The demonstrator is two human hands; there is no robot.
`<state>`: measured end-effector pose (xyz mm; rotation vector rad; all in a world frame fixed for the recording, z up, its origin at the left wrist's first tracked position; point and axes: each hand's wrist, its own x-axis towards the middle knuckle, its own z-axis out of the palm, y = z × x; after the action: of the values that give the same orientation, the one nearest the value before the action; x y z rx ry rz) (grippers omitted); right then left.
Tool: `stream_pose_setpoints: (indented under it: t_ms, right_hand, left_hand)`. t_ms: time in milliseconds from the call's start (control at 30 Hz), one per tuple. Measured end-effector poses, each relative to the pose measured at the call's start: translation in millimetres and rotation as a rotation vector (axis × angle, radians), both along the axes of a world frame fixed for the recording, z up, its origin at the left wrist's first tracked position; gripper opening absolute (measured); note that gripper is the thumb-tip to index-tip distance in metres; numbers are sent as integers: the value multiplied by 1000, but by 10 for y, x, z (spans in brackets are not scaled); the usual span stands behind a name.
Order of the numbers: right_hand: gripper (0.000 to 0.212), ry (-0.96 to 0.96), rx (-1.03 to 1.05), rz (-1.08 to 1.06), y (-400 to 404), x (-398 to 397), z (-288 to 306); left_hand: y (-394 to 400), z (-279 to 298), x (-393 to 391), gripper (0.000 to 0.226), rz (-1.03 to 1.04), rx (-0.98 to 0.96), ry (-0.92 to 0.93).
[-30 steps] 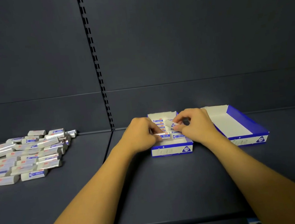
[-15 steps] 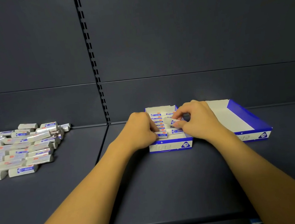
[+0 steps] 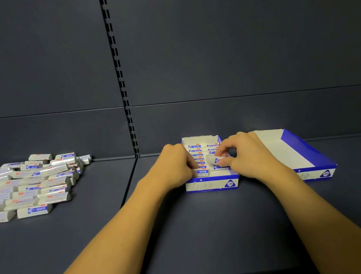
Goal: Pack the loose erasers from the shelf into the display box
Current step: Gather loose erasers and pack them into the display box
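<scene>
Head view: at centre frame, a blue-and-white display box (image 3: 212, 184) sits on a dark shelf (image 3: 187, 238), partly filled with rows of erasers. The left hand (image 3: 174, 168) grips the front eraser (image 3: 202, 172); the right hand (image 3: 245, 155) pinches another eraser (image 3: 213, 159) above the rows. Loose erasers (image 3: 28, 186) lie at left. A second box (image 3: 309, 155) stands right of centre.

matt cardboard display box (image 3: 212, 185), glossy-wrapped erasers (image 3: 31, 189)
</scene>
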<state>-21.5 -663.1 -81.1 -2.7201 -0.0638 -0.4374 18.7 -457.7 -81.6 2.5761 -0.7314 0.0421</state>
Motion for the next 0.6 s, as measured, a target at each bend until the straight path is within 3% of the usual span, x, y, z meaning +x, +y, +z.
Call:
stream_pose_setpoints:
  t_ms: [600]
  right_hand:
    - [28,142,-175,39,54,-16,89]
  left_hand:
    - [5,29,38,23,-2,-14,41]
